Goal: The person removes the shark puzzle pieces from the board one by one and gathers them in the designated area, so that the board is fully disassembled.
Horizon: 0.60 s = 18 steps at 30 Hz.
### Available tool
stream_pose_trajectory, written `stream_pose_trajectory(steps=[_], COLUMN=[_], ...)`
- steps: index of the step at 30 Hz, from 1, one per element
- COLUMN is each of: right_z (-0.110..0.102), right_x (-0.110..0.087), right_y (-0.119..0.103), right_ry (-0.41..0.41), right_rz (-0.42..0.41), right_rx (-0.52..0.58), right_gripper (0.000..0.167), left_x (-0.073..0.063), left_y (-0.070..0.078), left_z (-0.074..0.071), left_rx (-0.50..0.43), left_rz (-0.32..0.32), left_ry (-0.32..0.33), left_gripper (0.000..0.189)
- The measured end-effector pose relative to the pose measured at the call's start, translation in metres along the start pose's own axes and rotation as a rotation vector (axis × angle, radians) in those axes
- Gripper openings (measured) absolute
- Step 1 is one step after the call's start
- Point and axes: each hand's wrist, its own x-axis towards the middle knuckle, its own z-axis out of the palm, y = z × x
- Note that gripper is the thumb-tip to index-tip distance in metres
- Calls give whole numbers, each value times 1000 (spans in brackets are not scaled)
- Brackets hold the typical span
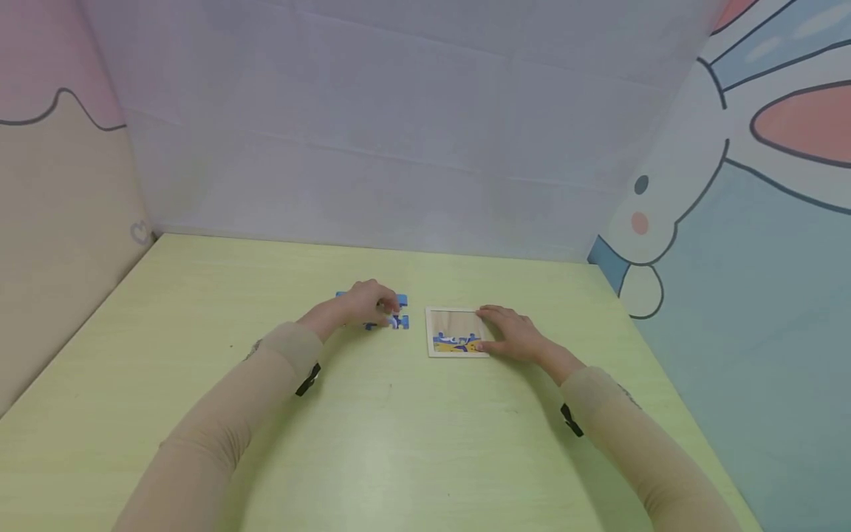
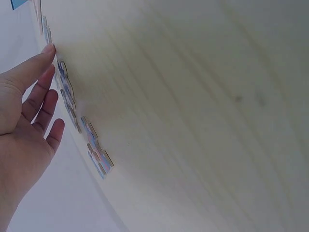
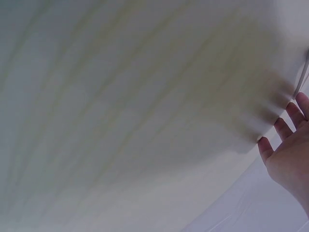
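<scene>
And there was the left hand (image 1: pixel 368 301), down over the loose puzzle pieces (image 1: pixel 405 323), thumb and fingers bent toward each other with only a modest gap; a pale bit of piece showed right at the tips, though whether it was pinched, I couldn't tell! The pieces lay flat on the table (image 1: pixel 385 443), under that hand and just past its fingertips. They looked thin, light and stiff, likely wood or board, not easily broken, but their tabs would probably catch if forced; a fingertip hold on opposite edges seemed the one to take. Over to the right hand (image 1: pixel 515 336): spread wide, fingers extended, it rested on the near side of the shallow frame (image 1: pixel 429 332), fingertips at the far corner, thumb by the closer one, touching rather than gripping. And inside that frame, left of the right hand? Fitted pieces (image 1: pixel 455 346) in yellow, blue and white filled the strip nearest the person, while bare wood backing (image 1: pixel 455 323) showed across the rest!
</scene>
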Motion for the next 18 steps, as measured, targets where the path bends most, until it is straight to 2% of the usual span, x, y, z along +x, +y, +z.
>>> stream_pose_trajectory(steps=[6, 10, 15, 18], right_z=[-1, -1, -2, -1], right_x=[1, 1, 2, 2], right_y=[0, 1, 1, 1], right_ry=[-17, -19, -27, -30], right_rz=[11, 6, 10, 10], right_rx=[-4, -16, -21, -17], right_gripper=[73, 73, 74, 74], left_x=[1, 4, 7, 7], left_y=[7, 16, 26, 33], left_z=[2, 5, 11, 14], left_rx=[-36, -18, 62, 62], left_rz=[-26, -30, 7, 32], left_ry=[24, 44, 76, 95], left_gripper=[25, 25, 29, 30])
